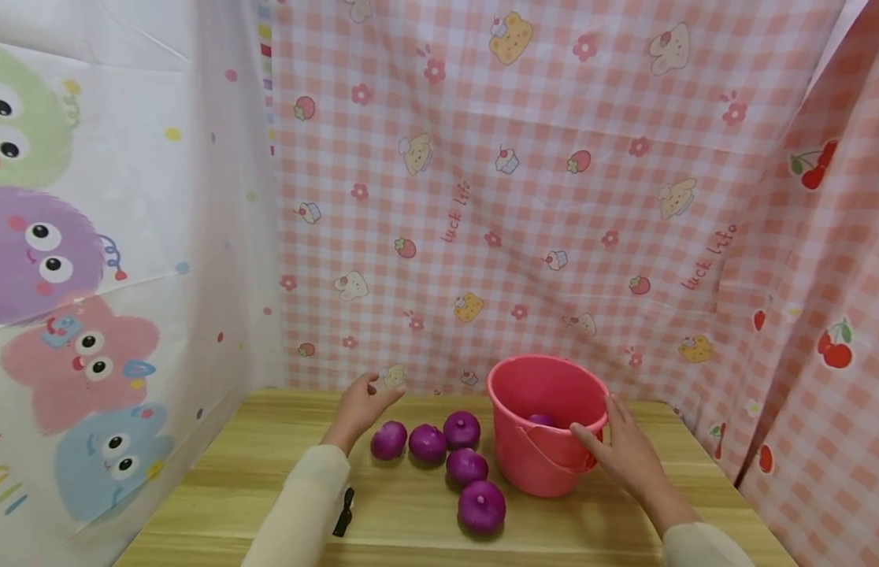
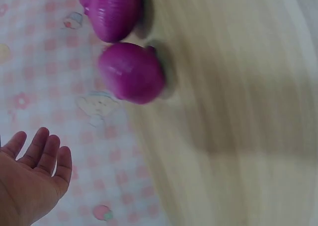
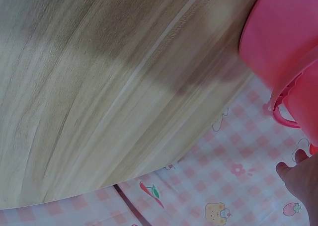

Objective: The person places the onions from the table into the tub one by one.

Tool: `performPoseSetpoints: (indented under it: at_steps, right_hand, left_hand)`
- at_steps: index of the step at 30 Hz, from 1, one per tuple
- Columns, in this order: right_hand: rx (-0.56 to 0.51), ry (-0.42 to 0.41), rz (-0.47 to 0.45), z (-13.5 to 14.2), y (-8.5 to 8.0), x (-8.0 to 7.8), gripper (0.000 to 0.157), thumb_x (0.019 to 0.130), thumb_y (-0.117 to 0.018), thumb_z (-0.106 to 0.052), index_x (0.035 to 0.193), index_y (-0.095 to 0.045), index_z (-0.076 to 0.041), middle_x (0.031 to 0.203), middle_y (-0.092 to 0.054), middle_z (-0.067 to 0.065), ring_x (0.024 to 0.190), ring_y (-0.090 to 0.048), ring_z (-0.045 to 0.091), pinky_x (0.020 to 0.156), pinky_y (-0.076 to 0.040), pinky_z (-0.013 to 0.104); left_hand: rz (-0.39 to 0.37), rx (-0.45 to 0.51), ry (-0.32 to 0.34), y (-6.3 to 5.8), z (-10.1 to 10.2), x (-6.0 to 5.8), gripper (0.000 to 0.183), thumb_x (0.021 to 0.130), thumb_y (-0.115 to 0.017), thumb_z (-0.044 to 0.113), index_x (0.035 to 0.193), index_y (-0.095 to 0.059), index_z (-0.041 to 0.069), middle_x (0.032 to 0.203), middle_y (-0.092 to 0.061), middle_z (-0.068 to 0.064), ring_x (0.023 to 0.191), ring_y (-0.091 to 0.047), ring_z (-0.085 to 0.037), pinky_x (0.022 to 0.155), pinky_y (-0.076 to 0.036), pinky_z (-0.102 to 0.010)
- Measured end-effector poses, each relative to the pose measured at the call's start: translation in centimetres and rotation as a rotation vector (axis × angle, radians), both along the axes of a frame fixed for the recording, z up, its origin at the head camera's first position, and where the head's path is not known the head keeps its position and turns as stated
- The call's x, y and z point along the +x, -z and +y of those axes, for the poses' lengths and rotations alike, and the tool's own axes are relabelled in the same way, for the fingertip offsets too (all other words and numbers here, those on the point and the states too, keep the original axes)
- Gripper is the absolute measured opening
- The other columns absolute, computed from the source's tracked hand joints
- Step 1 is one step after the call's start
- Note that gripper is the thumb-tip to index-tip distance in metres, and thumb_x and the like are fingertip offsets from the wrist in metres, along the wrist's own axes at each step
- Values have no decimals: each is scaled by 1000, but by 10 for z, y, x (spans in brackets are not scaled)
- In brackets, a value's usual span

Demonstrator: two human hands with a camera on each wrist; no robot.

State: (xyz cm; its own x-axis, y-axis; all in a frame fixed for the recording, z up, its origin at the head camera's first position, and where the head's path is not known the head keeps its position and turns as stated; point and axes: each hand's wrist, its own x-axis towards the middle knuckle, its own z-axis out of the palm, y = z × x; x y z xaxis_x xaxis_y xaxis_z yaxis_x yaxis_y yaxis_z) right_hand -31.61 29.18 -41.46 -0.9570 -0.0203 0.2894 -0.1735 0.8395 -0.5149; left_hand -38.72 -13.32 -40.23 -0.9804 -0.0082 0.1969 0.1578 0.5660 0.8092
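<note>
A pink bucket (image 1: 546, 457) stands upright on the table, with a purple onion (image 1: 542, 420) partly visible inside behind its front wall. Several more purple onions lie loose to the left of it, among them a leftmost onion (image 1: 389, 441) and a nearest onion (image 1: 481, 508). Above and slightly left of the leftmost onion is my left hand (image 1: 360, 408), empty, its fingers loosely extended; the left wrist view shows that hand (image 2: 37, 179) apart from the onions. Beside the bucket's right rim, my right hand (image 1: 627, 453) has its fingers extended; whether they touch the rim is hard to tell.
A small black object (image 1: 344, 513) lies on the wooden table (image 1: 404, 535) beside the left sleeve. Checked pink cloth (image 1: 524, 197) hangs behind the table, and a white printed sheet (image 1: 220, 236) hangs on the left. The bucket's handle (image 1: 553, 461) hangs down its front.
</note>
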Motion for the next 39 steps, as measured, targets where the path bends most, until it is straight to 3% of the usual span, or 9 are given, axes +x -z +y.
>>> performPoseSetpoints:
  at_steps: [12,20,27,32,39]
  right_hand:
    - [-15,-4,12,-2,-1,0,102,93,-50,-67,156,-13,4,157,-19,30,137,-29,53,101,-34,71]
    - [-26,0,9,0,1,-1,102,93,-50,-68,156,-12,3,158,-17,29,136,-29,54,101,-35,71]
    - [-23,-11,22,0,1,0,100,93,-51,-65,156,-13,3,157,-18,30,134,-32,55,100,-36,70]
    - [-34,-10,23,0,0,1,100,93,-51,-65,156,-13,3,157,-20,29,134,-33,54,100,-37,70]
    - [-33,-8,21,1,2,0,101,92,-51,-67,156,-13,3,156,-22,27,134,-34,53,100,-37,69]
  left_hand:
    - [-84,23,-46,36,-23,3,84,92,-66,50,145,-37,-8,137,-46,-36,124,-47,-50,100,-43,-60]
    - [-119,15,-72,58,-21,3,82,94,-65,45,144,-36,-13,137,-45,-38,124,-47,-51,99,-44,-59]
    - [-145,7,-65,75,-19,3,84,93,-65,45,140,-36,-19,139,-40,-41,128,-41,-55,104,-38,-61]
    - [-150,-27,-60,84,-13,2,84,93,-65,44,136,-37,-22,137,-41,-43,128,-40,-57,106,-36,-61]
    - [-158,-36,-61,87,-6,3,87,91,-68,46,134,-39,-24,133,-44,-44,124,-44,-56,104,-38,-61]
